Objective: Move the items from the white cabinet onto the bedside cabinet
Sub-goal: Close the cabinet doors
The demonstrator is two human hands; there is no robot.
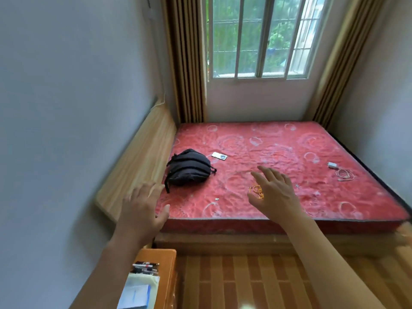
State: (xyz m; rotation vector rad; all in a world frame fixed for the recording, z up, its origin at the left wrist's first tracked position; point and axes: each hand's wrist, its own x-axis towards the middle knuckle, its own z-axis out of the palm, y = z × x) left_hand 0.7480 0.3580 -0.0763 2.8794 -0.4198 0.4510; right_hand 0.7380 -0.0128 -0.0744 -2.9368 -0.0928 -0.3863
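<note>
An orange wooden bedside cabinet (166,264) stands at the lower left beside the bed. On its top lie several pens (145,266), a white foam-like pad (142,283) and a blue-and-white booklet (134,296). My left hand (142,208) is raised above the cabinet near the bed's corner, fingers spread, holding nothing. Over the mattress hovers my right hand (275,192), fingers spread and empty. The white cabinet is out of view.
A red patterned mattress (289,157) on a wooden bed frame (136,161) fills the middle. On it lie a black backpack (189,169), a phone (219,156), an orange cord (256,190), and a white charger with cable (341,171). Beyond are curtains and a window.
</note>
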